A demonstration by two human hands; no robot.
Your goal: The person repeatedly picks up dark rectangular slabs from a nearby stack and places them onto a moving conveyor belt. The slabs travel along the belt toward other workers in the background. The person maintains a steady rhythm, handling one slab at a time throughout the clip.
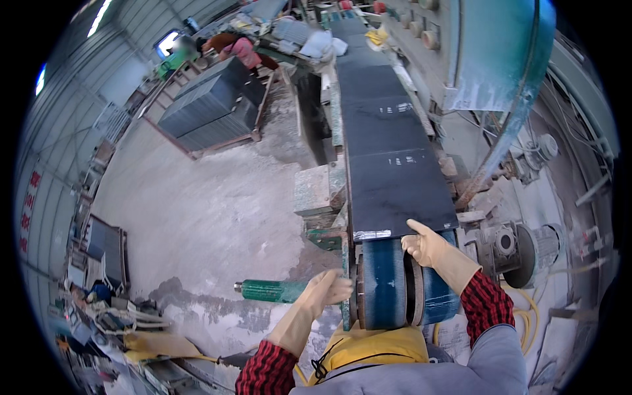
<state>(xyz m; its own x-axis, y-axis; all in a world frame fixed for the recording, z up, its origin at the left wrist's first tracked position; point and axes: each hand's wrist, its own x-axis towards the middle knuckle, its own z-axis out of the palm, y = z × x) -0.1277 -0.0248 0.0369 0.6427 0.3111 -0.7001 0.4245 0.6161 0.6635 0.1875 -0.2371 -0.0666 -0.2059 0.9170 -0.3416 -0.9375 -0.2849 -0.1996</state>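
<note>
A conveyor carries dark stone slabs (395, 178) in a row, lying flat end to end. At the near slab's front edge is my right hand (428, 249) in a cream rubber glove, its thumb over the top and its fingers curled below the edge. My left hand (327, 289), gloved the same way, holds nothing; its fingers stretch toward the conveyor's left side. Below the slab edge, blue belts (384, 286) wrap round the end roller. A green ribbed roller (271, 290) sticks out to the left, beyond my left hand.
Stacked dark slabs (209, 108) stand in a metal frame at the far left, with a person (240, 49) bending behind them. An electric motor (505, 241) sits right of the conveyor. A yellow hose (528, 315) lies at the lower right. A teal machine housing (497, 59) rises at the upper right.
</note>
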